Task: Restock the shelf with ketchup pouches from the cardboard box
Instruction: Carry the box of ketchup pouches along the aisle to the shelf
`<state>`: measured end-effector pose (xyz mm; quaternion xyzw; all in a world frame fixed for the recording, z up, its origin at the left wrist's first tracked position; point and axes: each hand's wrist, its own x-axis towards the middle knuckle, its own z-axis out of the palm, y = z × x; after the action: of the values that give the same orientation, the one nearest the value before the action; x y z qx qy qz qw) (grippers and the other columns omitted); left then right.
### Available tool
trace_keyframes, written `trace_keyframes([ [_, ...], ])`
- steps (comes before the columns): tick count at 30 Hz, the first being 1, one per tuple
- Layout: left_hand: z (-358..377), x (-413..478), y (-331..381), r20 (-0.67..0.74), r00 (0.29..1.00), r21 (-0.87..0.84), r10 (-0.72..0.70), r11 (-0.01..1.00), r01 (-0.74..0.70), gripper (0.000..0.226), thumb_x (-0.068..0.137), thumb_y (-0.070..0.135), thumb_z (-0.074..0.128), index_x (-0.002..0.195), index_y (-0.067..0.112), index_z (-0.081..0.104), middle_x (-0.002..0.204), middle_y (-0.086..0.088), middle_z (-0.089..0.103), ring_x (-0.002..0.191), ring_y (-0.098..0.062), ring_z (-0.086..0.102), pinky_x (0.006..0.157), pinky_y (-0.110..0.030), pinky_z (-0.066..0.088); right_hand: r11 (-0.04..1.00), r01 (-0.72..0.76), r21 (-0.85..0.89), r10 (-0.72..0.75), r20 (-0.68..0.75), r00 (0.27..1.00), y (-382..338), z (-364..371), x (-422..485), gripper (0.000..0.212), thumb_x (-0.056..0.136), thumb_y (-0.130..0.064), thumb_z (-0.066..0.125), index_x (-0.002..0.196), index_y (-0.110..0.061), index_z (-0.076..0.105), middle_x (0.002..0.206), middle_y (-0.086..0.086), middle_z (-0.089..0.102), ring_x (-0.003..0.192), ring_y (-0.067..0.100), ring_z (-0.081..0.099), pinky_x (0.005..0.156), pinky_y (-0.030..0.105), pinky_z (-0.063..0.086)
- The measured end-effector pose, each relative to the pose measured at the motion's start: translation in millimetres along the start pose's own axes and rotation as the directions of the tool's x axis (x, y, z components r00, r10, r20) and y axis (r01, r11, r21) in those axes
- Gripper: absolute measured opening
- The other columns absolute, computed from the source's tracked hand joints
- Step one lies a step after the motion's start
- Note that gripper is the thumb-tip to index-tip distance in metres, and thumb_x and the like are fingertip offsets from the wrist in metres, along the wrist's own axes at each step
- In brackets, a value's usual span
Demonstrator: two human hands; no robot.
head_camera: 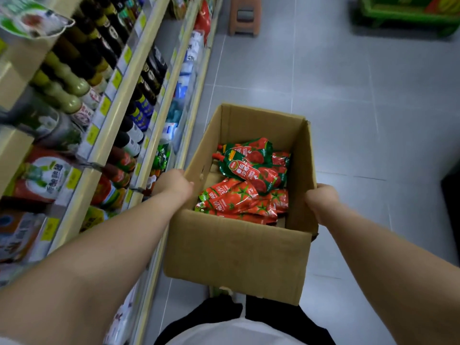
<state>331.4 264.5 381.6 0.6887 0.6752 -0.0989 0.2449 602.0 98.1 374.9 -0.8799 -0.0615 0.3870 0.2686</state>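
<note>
An open brown cardboard box (236,255) hangs above the grey floor in front of me, held by its two long sides. My left hand (174,184) grips its left wall and my right hand (321,197) grips its right wall. Inside lie several red and green ketchup pouches (251,170), piled flat with a spouted one on top. The shelf (112,115) runs along my left, and red ketchup packs (122,160) stand on a middle tier close to my left hand.
The shelf tiers carry dark sauce bottles (149,78), green-capped bottles, blue and white bags and yellow price tags. A pink plastic stool (245,14) stands at the aisle's far end. A green display (408,13) sits at the far right. My dark trousers are under the box.
</note>
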Motion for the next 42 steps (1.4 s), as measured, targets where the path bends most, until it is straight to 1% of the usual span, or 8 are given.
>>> trace_keyframes([
  [5, -17.0, 60.4, 46.5, -0.007, 0.999, 0.023, -0.051, 0.998, 0.051, 0.032, 0.087, 0.034, 0.06, 0.109, 0.011, 0.062, 0.104, -0.013, 0.065, 0.096, -0.035, 0.06, 0.074, -0.037, 0.05, 0.999, 0.033, -0.04, -0.032, 0.043, 0.999, -67.0, 1.3, 62.8, 0.021, 0.082, 0.001, 0.045, 0.097, -0.006, 0.059, 0.088, 0.017, 0.06, 0.082, 0.037, 0.06, 0.072, 0.04, 0.054],
  [10, -33.0, 107.4, 88.9, -0.025, 0.992, -0.003, -0.12, 0.993, 0.12, 0.035, 0.088, 0.035, 0.058, 0.115, 0.013, 0.06, 0.111, -0.015, 0.063, 0.101, -0.037, 0.059, 0.08, -0.043, 0.052, 0.994, 0.079, -0.076, -0.072, 0.084, 0.994, -130.8, -2.2, 118.5, 0.019, 0.08, 0.004, 0.045, 0.09, -0.006, 0.058, 0.083, 0.015, 0.059, 0.075, 0.034, 0.058, 0.067, 0.037, 0.052],
  [14, -43.0, 149.9, 104.9, -0.019, 0.989, -0.048, -0.145, 0.988, 0.144, 0.036, 0.089, 0.035, 0.057, 0.119, 0.015, 0.059, 0.114, -0.014, 0.063, 0.101, -0.036, 0.059, 0.076, -0.04, 0.05, 0.991, 0.097, -0.096, -0.086, 0.108, 0.99, -176.0, 8.0, 158.2, 0.022, 0.079, 0.004, 0.047, 0.091, -0.009, 0.059, 0.075, 0.011, 0.058, 0.07, 0.03, 0.057, 0.064, 0.034, 0.05],
  [21, -38.0, 241.7, 103.4, -0.02, 0.987, -0.08, -0.16, 0.984, 0.158, 0.031, 0.089, 0.034, 0.057, 0.115, 0.017, 0.061, 0.107, -0.012, 0.065, 0.095, -0.034, 0.061, 0.065, -0.032, 0.043, 0.99, 0.066, -0.122, -0.052, 0.116, 0.992, -220.4, 67.1, 222.9, 0.024, 0.079, 0.003, 0.048, 0.096, -0.008, 0.06, 0.081, 0.015, 0.061, 0.08, 0.036, 0.061, 0.068, 0.038, 0.053],
  [28, 11.1, 319.0, 87.3, 0.022, 0.979, -0.046, -0.204, 0.978, 0.205, 0.028, 0.089, 0.039, 0.055, 0.11, 0.021, 0.062, 0.097, -0.008, 0.064, 0.08, -0.026, 0.056, 0.061, -0.031, 0.04, 0.989, 0.009, -0.149, 0.011, 0.132, 0.991, -213.6, 136.4, 294.8, 0.025, 0.081, 0.002, 0.044, 0.097, -0.012, 0.057, 0.076, 0.01, 0.058, 0.074, 0.031, 0.059, 0.065, 0.036, 0.05],
  [33, 78.1, 361.7, 68.5, 0.013, 0.976, -0.033, -0.216, 0.976, 0.216, 0.031, 0.09, 0.038, 0.054, 0.112, 0.017, 0.061, 0.102, -0.013, 0.065, 0.095, -0.034, 0.06, 0.07, -0.036, 0.046, 0.985, 0.008, -0.17, 0.021, 0.17, 0.985, -187.8, 191.2, 354.3, 0.021, 0.083, -0.001, 0.046, 0.098, -0.013, 0.055, 0.08, 0.009, 0.059, 0.075, 0.027, 0.059, 0.066, 0.037, 0.052],
  [37, 130.0, 399.9, 54.3, 0.033, 0.969, 0.001, -0.245, 0.97, 0.245, 0.036, 0.09, 0.037, 0.056, 0.115, 0.012, 0.06, 0.114, -0.02, 0.061, 0.107, -0.039, 0.056, 0.086, -0.045, 0.049, 0.981, 0.059, -0.186, -0.027, 0.169, 0.985, -166.8, 233.5, 402.6, 0.029, 0.076, 0.003, 0.043, 0.096, -0.012, 0.059, 0.08, 0.011, 0.061, 0.076, 0.031, 0.06, 0.074, 0.041, 0.055],
  [42, 197.1, 441.5, 34.4, -0.019, 0.967, -0.026, -0.253, 0.967, 0.253, 0.034, 0.09, 0.037, 0.055, 0.113, 0.013, 0.059, 0.109, -0.017, 0.063, 0.102, -0.037, 0.058, 0.081, -0.046, 0.051, 0.977, 0.1, -0.19, -0.067, 0.174, 0.983, -136.4, 290.0, 460.3, 0.026, 0.077, 0.0, 0.044, 0.093, -0.016, 0.057, 0.08, 0.009, 0.062, 0.076, 0.03, 0.062, 0.074, 0.043, 0.057],
])
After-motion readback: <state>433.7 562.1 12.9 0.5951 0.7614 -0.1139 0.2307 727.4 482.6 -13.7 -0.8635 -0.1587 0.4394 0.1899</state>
